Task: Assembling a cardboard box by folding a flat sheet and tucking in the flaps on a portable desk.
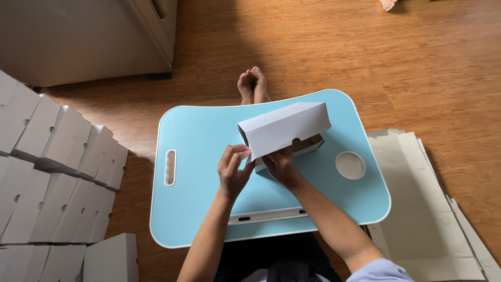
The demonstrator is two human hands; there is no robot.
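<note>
Left hand [233, 169] pinches the near-left corner of a white cardboard box [284, 129], fingers closed on its flap. Right hand [282, 166] grips the box's underside, fingers tucked beneath (partly hidden). The box is held tilted above a light-blue lap table [198, 156]. Beyond it, bare feet [252, 84] rest on the wooden floor [365, 47].

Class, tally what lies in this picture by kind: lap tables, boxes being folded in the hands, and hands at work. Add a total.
Blue lap table: 1
White box being folded: 1
Hands, left hand and right hand: 2
Total: 4
</note>
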